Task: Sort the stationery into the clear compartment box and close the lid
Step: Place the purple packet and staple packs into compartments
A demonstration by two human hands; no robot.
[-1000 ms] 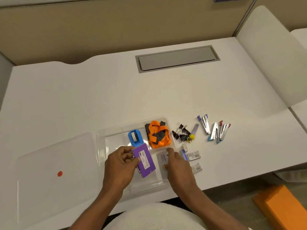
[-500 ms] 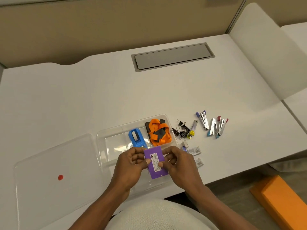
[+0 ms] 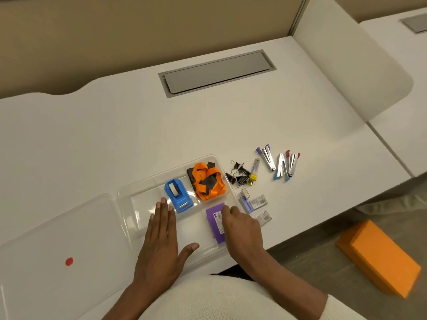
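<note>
The clear compartment box (image 3: 129,192) lies open at the desk's front edge, its clear lid (image 3: 57,239) with a red dot folded out to the left. Inside sit a blue tape dispenser (image 3: 178,196), an orange lanyard bundle (image 3: 208,181) and a purple box (image 3: 216,221) in the front right compartment. My left hand (image 3: 161,245) rests flat and open over the box's front middle. My right hand (image 3: 242,229) lies on the purple box's right edge, fingers curled on it. Black binder clips (image 3: 238,174), staple removers (image 3: 279,163) and small staple boxes (image 3: 256,202) lie on the desk to the right.
A grey cable hatch (image 3: 217,72) is set in the white desk's far middle. A white divider panel (image 3: 351,65) stands at the right. An orange block (image 3: 381,255) lies on the floor below the desk's front right edge.
Both hands held the purple box above the tray. Now it lies in the front right compartment under my right hand, and my left hand has let go and lies flat.
</note>
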